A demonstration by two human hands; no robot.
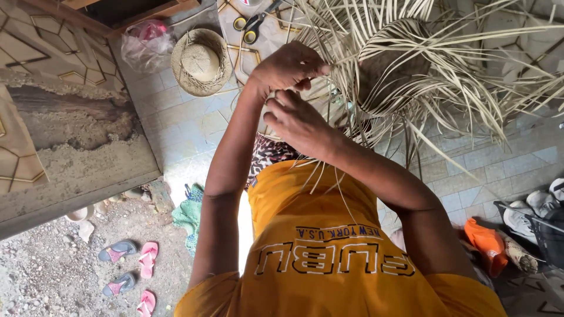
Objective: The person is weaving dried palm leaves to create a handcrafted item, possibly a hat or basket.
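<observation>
Left hand (288, 66): curling closed, pinching palm strips (446, 64).
Right hand (299, 120): fingers narrowing, gripping strips just below the left.
Weave (393, 64): half-made, sitting over the lap, strips fanning outward.
Hat (201, 61): lying on tiles.

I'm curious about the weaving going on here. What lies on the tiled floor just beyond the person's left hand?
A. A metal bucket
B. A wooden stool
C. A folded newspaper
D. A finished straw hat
D: a round woven straw hat lies on the tiles beside the left hand, while both hands work pale palm strips; the right hand is just below the left.
</observation>
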